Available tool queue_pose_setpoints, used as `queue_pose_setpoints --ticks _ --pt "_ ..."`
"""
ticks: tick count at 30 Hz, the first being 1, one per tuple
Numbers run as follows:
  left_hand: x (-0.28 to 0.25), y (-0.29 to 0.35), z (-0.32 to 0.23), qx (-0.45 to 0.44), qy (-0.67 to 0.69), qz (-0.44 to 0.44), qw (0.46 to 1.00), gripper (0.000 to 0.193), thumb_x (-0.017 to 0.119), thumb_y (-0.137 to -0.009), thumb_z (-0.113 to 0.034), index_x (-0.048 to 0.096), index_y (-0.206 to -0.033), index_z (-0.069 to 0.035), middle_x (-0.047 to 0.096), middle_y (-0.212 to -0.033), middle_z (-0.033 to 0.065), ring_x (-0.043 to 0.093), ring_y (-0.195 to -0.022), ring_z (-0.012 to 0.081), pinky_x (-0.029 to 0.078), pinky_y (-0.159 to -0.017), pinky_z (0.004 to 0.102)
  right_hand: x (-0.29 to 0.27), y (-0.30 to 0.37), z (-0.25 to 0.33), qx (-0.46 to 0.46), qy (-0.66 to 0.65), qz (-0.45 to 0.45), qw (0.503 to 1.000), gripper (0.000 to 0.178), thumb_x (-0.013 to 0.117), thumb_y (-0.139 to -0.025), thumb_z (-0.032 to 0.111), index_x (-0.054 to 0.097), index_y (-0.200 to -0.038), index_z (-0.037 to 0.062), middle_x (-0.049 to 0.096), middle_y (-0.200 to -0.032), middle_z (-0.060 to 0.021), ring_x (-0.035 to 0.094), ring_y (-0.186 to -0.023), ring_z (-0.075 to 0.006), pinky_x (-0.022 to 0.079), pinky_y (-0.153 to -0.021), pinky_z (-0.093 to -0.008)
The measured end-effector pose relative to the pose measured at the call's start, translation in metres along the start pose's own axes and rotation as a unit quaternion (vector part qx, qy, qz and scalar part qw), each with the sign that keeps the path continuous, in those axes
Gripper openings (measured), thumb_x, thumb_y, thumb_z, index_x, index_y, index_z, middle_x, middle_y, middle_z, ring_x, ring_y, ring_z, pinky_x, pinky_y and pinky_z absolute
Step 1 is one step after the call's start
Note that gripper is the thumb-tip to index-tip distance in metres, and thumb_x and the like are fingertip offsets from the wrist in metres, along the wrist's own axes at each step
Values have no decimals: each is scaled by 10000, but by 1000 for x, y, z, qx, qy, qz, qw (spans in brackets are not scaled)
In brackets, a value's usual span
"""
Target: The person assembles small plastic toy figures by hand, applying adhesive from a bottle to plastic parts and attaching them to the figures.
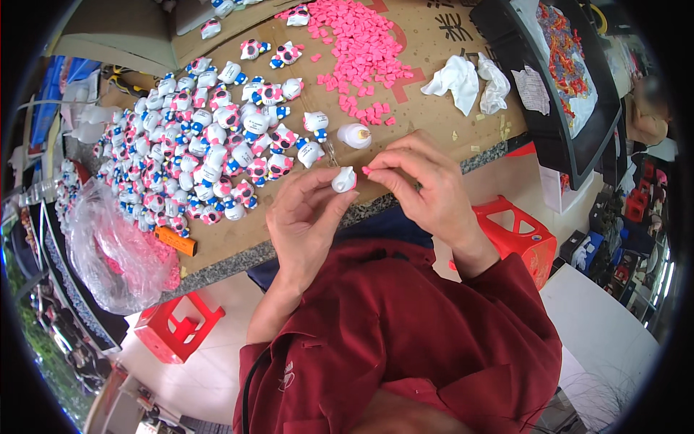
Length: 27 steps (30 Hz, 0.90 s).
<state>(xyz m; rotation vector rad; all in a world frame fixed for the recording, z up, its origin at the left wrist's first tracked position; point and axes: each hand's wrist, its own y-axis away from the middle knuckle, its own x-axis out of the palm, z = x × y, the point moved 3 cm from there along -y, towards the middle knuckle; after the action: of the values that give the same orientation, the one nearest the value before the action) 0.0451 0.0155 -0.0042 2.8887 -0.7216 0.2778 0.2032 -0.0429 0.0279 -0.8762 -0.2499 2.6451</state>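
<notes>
Over the near edge of the cardboard-covered table, my left hand (307, 217) pinches a small white figurine (344, 179) between thumb and fingers, its rounded white side up. Close to its right, my right hand (426, 184) is closed on a tiny pink piece (366, 171). A narrow gap separates the pink piece from the figurine. Just beyond my hands stands a small white squeeze bottle (354, 135) with a yellowish tip. Loose pink pieces (358, 47) are heaped farther off. To the left spreads a large pile of white, blue and pink figurines (210, 145).
A clear bag of pink pieces (123, 246) and an orange box cutter (176, 241) lie at the left edge. Crumpled white tissues (455, 83) rest right of the heap. A black tray (560, 94) stands at the right, above a red stool (517, 235). Cardboard box (116, 36) behind.
</notes>
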Motion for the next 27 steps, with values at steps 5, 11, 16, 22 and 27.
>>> queue_pose_setpoints --ticks 5,11,16,22,27 --pt "-1 3 4 122 -147 -33 981 282 738 -735 36 656 -998 -22 631 -959 69 643 -820 135 559 -681 236 6 1 3 -16 29 16 999 88 692 -765 37 654 -844 25 598 -795 -68 558 -716 -214 449 -606 -316" --pt "3 4 -3 205 -280 -25 938 299 774 -699 6 684 -979 -50 634 -954 73 634 -772 113 535 -593 225 8 3 6 -28 55 23 998 100 693 -753 22 653 -844 21 594 -795 -68 560 -716 -220 451 -599 -314" --pt "-1 6 3 125 -175 -14 977 284 742 -733 29 673 -1004 -19 625 -994 88 647 -828 136 562 -661 242 8 8 2 69 -77 15 995 101 707 -752 62 648 -825 25 602 -798 -55 575 -747 -215 465 -654 -310" --pt "-1 2 2 -8 1 69 998 265 636 -806 96 633 -1068 55 589 -1109 118 638 -970 199 549 -847 275 8 5 -10 35 -127 14 991 150 763 -704 50 712 -845 47 635 -779 -48 552 -708 -145 428 -595 -262" --pt "-1 1 0 -37 -1 50 998 289 630 -817 88 633 -1101 39 593 -1144 122 641 -939 173 546 -818 265 7 5 -6 -14 -76 11 997 164 741 -705 44 710 -866 54 636 -805 -45 563 -747 -192 462 -655 -308"
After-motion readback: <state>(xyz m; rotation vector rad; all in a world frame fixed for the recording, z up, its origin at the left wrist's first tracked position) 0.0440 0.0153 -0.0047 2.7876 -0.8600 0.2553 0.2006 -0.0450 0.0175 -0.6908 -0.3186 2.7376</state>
